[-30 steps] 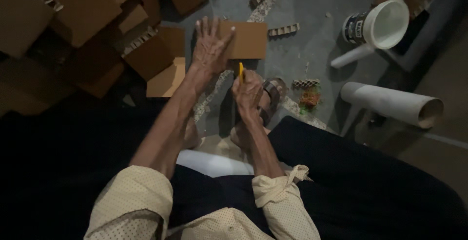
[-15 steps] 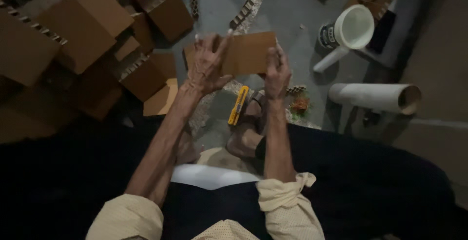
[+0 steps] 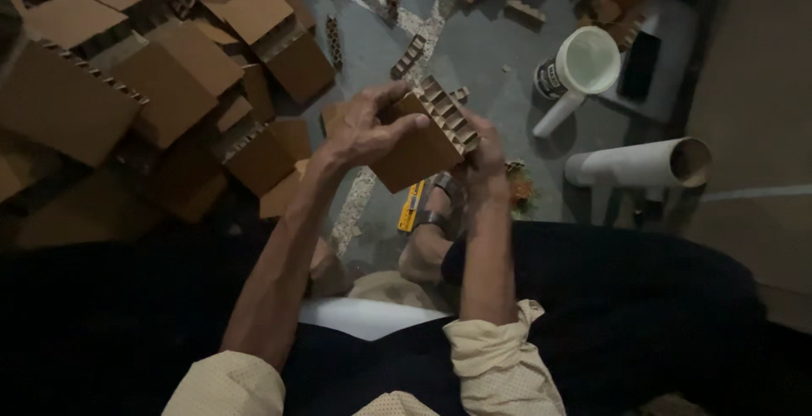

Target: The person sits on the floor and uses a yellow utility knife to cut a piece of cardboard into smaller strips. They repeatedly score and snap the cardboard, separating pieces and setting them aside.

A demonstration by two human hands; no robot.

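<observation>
The left hand (image 3: 364,128) is grasping a cardboard piece (image 3: 419,150) from its upper left side, with the fingers bent over the top edge and the thumb lying on the flat brown face. The right hand (image 3: 484,156) is grasping the same cardboard piece at its right end, where the notched edge shows a row of small square cuts. The cardboard piece is held in the air between both hands, tilted, above the grey floor (image 3: 491,52).

Just below the cardboard piece, on the floor, lies a yellow knife (image 3: 411,206), partly hidden by it. Beside the yellow knife, under the right forearm, is a bare foot with a dark strap, and near it a small orange and green thing that I cannot identify.

To the left of the cardboard piece there is a big heap of flat cardboard sheets (image 3: 169,86), many overlapping each other. Above the cardboard piece, some narrow notched strips (image 3: 406,57) lie scattered on the floor. To the right of the cardboard piece stands a white tub (image 3: 584,65) with a white handle-like part pointing down and left, and next to the tub lies a flat black thing. Lower right from the cardboard piece lies a white tube (image 3: 634,164) on its side, its open end turned right
</observation>
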